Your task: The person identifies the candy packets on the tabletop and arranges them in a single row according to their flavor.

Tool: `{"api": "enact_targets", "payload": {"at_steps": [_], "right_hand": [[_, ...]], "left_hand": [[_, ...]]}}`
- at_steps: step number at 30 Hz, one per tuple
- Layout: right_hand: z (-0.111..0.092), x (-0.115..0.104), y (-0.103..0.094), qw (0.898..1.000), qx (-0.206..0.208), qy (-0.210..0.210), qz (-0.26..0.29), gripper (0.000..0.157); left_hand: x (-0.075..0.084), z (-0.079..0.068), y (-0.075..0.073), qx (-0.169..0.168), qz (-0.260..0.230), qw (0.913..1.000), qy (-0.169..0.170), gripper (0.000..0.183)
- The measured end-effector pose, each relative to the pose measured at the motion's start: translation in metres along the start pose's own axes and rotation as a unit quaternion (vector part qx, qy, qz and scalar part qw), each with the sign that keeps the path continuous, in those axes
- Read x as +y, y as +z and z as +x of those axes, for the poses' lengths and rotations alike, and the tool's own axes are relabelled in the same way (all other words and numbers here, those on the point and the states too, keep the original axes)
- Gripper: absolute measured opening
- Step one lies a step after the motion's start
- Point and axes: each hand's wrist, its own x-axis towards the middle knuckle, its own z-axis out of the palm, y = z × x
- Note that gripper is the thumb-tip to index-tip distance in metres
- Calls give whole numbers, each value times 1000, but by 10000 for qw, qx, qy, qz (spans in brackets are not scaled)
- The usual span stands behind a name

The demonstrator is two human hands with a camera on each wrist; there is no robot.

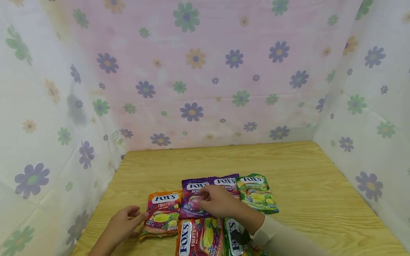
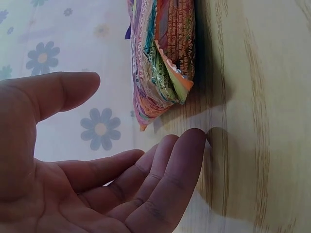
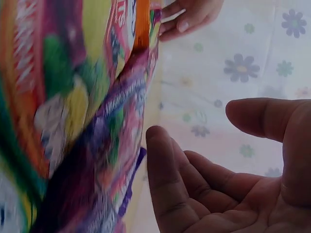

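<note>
My left hand (image 1: 123, 224) lies beside the left edge of an orange FOX'S Fruits candy bag (image 1: 162, 213), its thumb and fingers apart with nothing between them. In the left wrist view a gap shows between those fingers and the end of the bag (image 2: 163, 73). Over the purple FOX'S Berries candy bag (image 1: 192, 208) hovers my right hand (image 1: 221, 202), partly covering it and a second purple bag (image 1: 229, 181). The right wrist view shows that hand's fingers loosely bent and holding nothing, with the bags beyond them.
A green FOX'S Spring candy bag (image 1: 257, 193) lies at the right end of the back row. Nearer me are another Fruits bag (image 1: 200, 238), turned sideways, and a green bag (image 1: 231, 227) partly under my right forearm. Flower-patterned sheets (image 1: 205, 89) enclose the wooden table (image 1: 307, 185).
</note>
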Motion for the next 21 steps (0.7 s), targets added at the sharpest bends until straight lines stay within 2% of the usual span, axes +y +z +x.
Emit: {"api": "enact_targets", "payload": {"at_steps": [6,10,13,17,21], "right_hand": [[11,-7,17,9978,-121,152,630,44],[16,-12,27,9910,-261,327,1269,47],[19,-18,34,9800,-404,467,1890,50],[23,-22,42,9603,-485,686,2661,48],[27,-26,47,9438,-497,909,3140,47]], "left_hand": [[2,-1,0,-26,-185,9998,-14,83],[4,-2,1,-131,-368,9992,-98,79],[4,0,1,-202,-485,9984,-210,78],[3,2,3,-222,-611,9974,-296,75],[3,2,3,-199,-678,9970,-309,73]]}}
